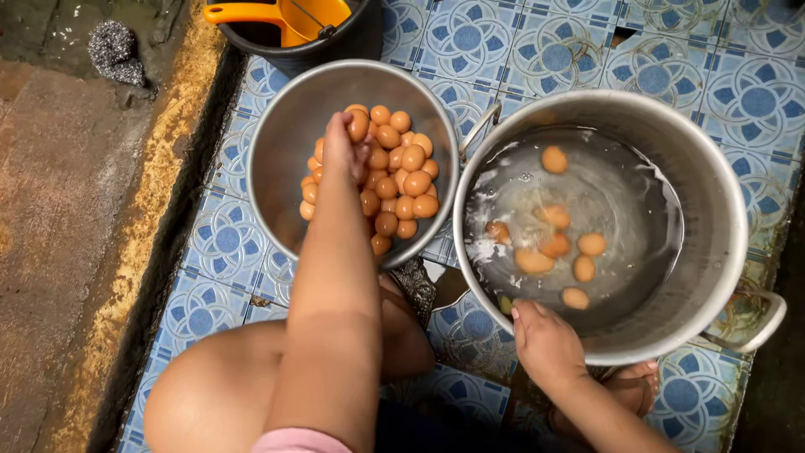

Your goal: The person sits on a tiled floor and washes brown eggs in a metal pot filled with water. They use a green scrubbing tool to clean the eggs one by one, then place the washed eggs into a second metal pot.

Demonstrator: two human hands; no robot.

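A heap of brown eggs (394, 180) fills the far side of a steel bowl (285, 151) standing on the blue patterned floor tiles. One brown egg (359, 124) sits at the top of the heap, touched by the left hand (344, 147). Beside the bowl stands a large steel pot (713, 193) holding water, where seven more eggs (553, 243) lie loosely scattered. The right hand (545, 340) grips its near rim.

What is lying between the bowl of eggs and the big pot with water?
In the head view, the bowl of eggs and the big pot nearly touch. Only a narrow strip of blue patterned tile floor and the pot's near handle lie between them.
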